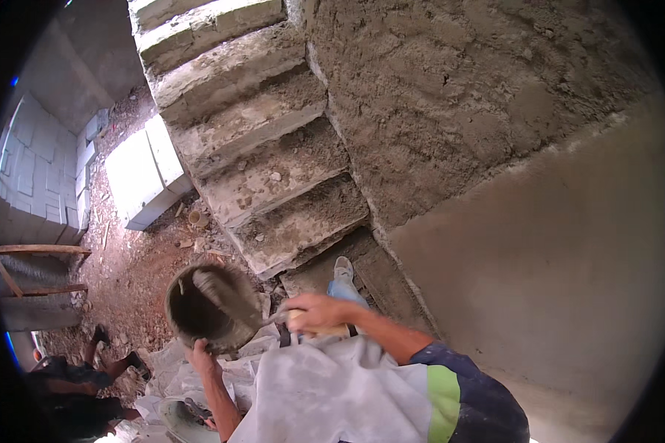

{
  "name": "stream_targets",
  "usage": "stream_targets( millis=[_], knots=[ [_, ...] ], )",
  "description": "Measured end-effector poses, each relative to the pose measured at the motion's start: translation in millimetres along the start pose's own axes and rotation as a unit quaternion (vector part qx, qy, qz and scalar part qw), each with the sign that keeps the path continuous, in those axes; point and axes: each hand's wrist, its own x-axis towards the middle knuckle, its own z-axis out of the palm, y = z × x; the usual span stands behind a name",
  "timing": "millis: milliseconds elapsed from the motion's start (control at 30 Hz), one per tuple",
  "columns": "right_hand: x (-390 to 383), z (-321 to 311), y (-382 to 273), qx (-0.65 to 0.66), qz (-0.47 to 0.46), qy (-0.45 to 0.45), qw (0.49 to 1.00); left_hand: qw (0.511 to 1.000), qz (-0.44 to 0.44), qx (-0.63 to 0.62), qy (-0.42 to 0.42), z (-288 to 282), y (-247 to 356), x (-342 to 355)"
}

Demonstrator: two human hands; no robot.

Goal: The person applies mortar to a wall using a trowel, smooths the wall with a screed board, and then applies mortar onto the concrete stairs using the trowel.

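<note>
My left hand [202, 359] grips the near rim of a round, mortar-smeared bucket [176, 297], which tilts so that its dark inside shows. My right hand [319, 313] is closed around the handle of a trowel [275, 317], right of the bucket. The trowel's blade reaches over the bucket's mouth, and a streak of wet grey mortar [225, 294] shows there, blurred by motion. The blade's outline is hard to tell from the mortar. Below the right hand, my light grey shirt front hides part of what lies underneath.
Rough concrete stairs [273, 181] rise ahead beside a wall with rough plaster [465, 96] above and smooth plaster [539, 258] below. White blocks [144, 173] stand on the rubble floor at left. A person in dark clothes [70, 384] is at lower left, near a round pan [177, 419].
</note>
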Motion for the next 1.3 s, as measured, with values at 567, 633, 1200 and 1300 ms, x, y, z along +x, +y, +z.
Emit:
stream_targets(
  millis=[567,633,1200,1300],
  knots=[
    [-76.3,-135.1,285.7,0.139,0.349,0.456,0.807,0.965,-0.221,0.143,-0.017,152.4,-209.5,61.8],
    [-21.2,-164.6,368.9,0.134,0.302,0.452,0.829,0.975,-0.154,0.157,-0.043,191.0,-250.0,80.6],
    [234.5,-438.0,444.3,-0.115,0.399,0.464,0.782,0.946,0.016,0.323,0.0,399.0,-346.6,179.0],
    [237.7,-444.5,462.4,-0.18,0.325,0.476,0.797,0.927,-0.018,0.375,-0.003,412.6,-342.4,189.1]
  ],
)
